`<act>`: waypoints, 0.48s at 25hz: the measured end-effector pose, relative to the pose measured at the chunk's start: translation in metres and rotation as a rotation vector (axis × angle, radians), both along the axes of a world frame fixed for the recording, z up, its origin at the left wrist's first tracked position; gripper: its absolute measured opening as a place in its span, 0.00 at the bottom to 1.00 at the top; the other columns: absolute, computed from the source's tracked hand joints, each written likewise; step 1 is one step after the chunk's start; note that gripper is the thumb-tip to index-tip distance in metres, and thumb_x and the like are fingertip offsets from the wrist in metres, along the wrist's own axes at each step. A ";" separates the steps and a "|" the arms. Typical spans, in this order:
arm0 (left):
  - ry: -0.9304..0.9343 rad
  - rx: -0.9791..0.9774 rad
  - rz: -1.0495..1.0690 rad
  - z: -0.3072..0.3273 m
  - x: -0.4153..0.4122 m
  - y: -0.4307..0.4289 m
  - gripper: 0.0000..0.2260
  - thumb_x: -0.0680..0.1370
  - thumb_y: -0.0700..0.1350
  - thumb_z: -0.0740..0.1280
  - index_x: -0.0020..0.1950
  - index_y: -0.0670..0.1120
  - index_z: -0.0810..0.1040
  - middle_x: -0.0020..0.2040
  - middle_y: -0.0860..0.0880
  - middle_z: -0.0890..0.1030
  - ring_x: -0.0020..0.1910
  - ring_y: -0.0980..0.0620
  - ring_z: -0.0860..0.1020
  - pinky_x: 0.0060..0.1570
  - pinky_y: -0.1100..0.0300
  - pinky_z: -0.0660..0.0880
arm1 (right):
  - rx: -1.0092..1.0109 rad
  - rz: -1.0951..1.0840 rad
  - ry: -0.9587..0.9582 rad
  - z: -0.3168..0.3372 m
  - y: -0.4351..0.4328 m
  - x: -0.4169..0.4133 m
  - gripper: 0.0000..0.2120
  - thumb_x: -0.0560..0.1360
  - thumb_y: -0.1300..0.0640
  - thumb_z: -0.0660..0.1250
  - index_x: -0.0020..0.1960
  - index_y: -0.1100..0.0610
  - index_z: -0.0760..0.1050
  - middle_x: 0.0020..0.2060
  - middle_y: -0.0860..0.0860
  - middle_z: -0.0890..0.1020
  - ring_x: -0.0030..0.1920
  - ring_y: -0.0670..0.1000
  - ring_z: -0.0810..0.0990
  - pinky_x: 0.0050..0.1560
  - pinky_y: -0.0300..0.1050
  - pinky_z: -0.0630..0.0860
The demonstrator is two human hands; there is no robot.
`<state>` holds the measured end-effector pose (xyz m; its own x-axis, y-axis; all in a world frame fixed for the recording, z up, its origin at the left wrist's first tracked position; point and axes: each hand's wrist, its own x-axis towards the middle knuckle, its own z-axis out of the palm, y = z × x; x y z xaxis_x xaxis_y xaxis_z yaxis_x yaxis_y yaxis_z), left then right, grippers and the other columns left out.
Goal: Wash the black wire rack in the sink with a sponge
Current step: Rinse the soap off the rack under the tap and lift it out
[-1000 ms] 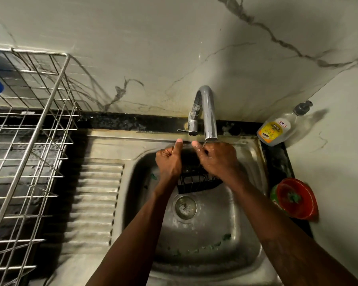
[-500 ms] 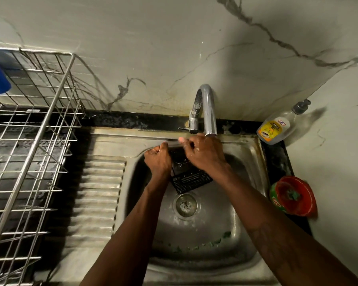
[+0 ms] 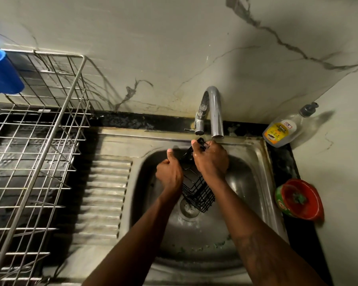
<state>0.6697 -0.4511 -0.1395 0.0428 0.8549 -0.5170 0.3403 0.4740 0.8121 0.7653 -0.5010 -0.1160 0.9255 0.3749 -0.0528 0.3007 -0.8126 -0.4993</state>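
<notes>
The black wire rack hangs tilted over the steel sink, its top end up near the tap spout. My left hand grips the rack's left side, thumb raised. My right hand holds its upper right part, fingers wet and just below the spout. The rack's lower end is above the drain. No sponge shows in either hand.
A large steel dish rack with a blue cup stands on the left, next to the ribbed drainboard. A soap bottle and a red-and-green tub sit on the right ledge. Green bits lie in the basin.
Both hands have turned the rack from lying flat to standing more on end, its top raised toward the spout. My left hand has slid down along its left side.
</notes>
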 end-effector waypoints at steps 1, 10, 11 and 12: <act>0.036 0.026 -0.165 -0.003 -0.004 0.007 0.24 0.80 0.67 0.57 0.41 0.49 0.79 0.39 0.46 0.83 0.39 0.49 0.82 0.47 0.51 0.81 | -0.018 0.061 0.000 -0.001 0.002 0.002 0.29 0.75 0.31 0.64 0.59 0.55 0.80 0.53 0.54 0.84 0.54 0.54 0.81 0.47 0.43 0.73; 0.024 -0.307 0.142 -0.001 -0.006 0.028 0.29 0.73 0.64 0.70 0.56 0.38 0.80 0.47 0.43 0.83 0.44 0.44 0.82 0.46 0.53 0.80 | 0.058 -0.070 0.313 -0.034 0.021 -0.031 0.29 0.81 0.34 0.45 0.73 0.48 0.67 0.66 0.55 0.76 0.65 0.59 0.74 0.67 0.59 0.69; 0.036 -0.322 0.174 -0.006 -0.009 0.025 0.30 0.74 0.63 0.70 0.59 0.37 0.78 0.48 0.43 0.82 0.47 0.43 0.81 0.51 0.49 0.80 | 0.034 -0.065 0.362 -0.040 0.015 -0.036 0.32 0.81 0.34 0.43 0.78 0.49 0.61 0.73 0.57 0.70 0.72 0.60 0.69 0.73 0.62 0.63; 0.060 -0.315 0.191 -0.008 -0.011 0.022 0.27 0.76 0.61 0.70 0.57 0.36 0.78 0.48 0.43 0.81 0.48 0.42 0.80 0.54 0.48 0.79 | 0.026 -0.055 0.408 -0.044 0.009 -0.039 0.33 0.82 0.35 0.42 0.81 0.51 0.55 0.78 0.57 0.62 0.77 0.59 0.62 0.77 0.62 0.55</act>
